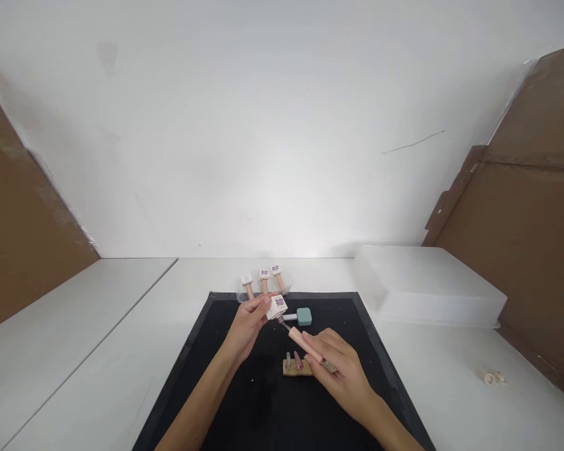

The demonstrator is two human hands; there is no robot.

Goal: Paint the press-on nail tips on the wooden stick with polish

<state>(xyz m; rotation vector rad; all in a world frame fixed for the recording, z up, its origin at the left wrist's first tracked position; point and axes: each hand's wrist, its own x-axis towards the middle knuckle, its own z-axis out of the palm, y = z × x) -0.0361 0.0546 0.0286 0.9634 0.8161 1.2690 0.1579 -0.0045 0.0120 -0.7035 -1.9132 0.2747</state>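
My left hand (250, 322) pinches a white nail polish bottle (277, 306) with a purple mark, tilted so its neck faces down to the right. Between the fingers of my right hand (336, 363) is the long pink cap (305, 344) of a nail polish brush. Its brush end (285, 325) is at the bottle's mouth; whether the tip is inside I cannot tell. Below, a tan strip (291, 371) carries a clear nail tip (288, 360) and a pinkish nail tip (297, 360). My right hand hides the strip's right part.
Behind my left hand lie three more pink-capped bottles (264, 275) in a clear holder. A small teal-headed item (304, 316) rests on the black mat (244, 401). A translucent white bin (437, 285) stands at right, with small beige rings (489, 377) nearer me. Cardboard panels (521, 219) flank the table.
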